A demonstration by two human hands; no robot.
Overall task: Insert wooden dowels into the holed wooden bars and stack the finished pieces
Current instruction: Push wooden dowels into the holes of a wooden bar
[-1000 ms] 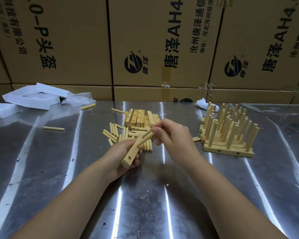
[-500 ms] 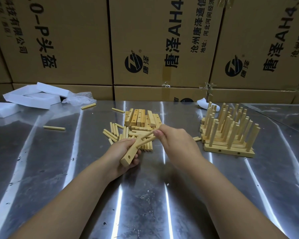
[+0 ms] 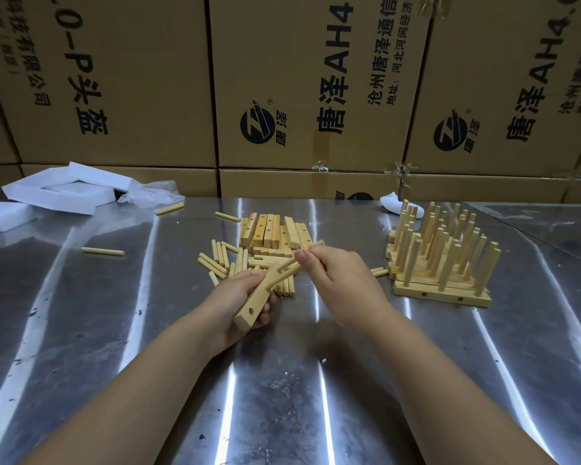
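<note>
My left hand (image 3: 240, 293) grips a holed bar (image 3: 254, 305); my right hand (image 3: 336, 280) pinches a dowel (image 3: 287, 266) at its far hole. Next, I'd press it straight in.

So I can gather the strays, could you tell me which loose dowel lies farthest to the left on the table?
The lone dowel lying crosswise in front of the white foam; the other strays lie further right.

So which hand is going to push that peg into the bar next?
Probably the right hand: it pinches the dowel at a hole in the bar, which the left hand grips.
</note>
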